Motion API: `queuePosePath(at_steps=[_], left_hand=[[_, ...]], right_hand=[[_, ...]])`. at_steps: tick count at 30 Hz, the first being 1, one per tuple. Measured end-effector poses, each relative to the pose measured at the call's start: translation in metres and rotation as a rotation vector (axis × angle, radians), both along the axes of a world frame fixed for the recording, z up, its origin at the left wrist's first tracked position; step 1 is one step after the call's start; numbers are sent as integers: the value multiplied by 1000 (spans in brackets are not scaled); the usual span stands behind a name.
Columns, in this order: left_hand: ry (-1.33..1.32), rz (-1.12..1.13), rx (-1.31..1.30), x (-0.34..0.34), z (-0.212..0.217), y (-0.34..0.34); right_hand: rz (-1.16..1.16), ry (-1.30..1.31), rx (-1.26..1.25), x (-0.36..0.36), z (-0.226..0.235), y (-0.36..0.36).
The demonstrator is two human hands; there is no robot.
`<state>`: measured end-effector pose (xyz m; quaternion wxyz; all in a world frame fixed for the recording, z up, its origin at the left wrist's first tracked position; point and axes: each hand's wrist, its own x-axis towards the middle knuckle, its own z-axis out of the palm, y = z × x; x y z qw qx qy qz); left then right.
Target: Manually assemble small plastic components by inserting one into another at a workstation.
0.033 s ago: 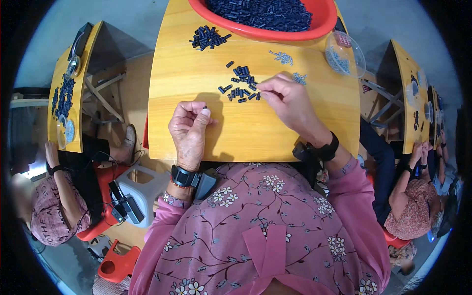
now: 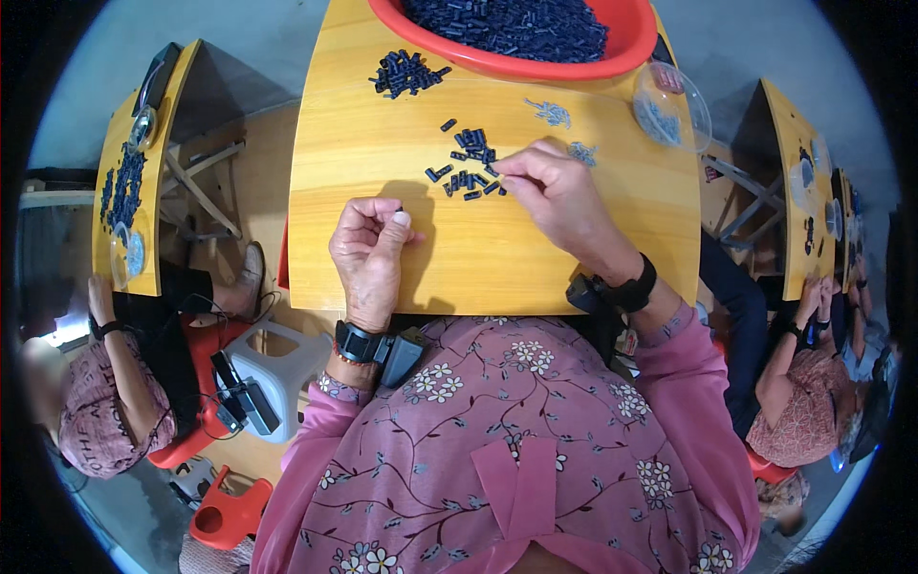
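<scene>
My left hand (image 2: 368,251) is closed above the wooden table, thumb against the bent fingers. A small dark piece, mostly hidden, shows at the thumb tip. Further right, my right hand (image 2: 559,196) reaches over a loose pile of small black plastic pieces (image 2: 469,180). Its thumb and forefinger are pinched together at the pile's right edge; whatever is between them is too small to make out. Just beyond the right hand lie two small heaps of silvery, pin-like metal parts, one nearer (image 2: 581,153) and one farther (image 2: 549,112).
A red basin (image 2: 535,67) full of black pieces stands at the table's far edge. Left of it is another black heap (image 2: 405,74). A clear round tub (image 2: 695,113) with metal parts sits at the right edge. Other people work at tables on both sides; a grey stool (image 2: 277,359) stands lower left.
</scene>
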<state>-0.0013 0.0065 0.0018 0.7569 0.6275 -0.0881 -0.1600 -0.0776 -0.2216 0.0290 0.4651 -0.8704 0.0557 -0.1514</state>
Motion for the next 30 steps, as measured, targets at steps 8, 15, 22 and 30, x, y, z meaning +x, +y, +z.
queuePosePath(at_steps=[8,15,22,30], left_hand=[[-17,-27,12,-1,0,-1],[-5,-39,3,0,1,-1],[-21,-64,-18,-1,0,0],[90,-95,-109,0,5,1]], right_hand=[[198,2,-237,33,1,29],[232,46,-304,39,-3,31],[249,7,-311,40,2,35],[123,90,556,26,12,44]])
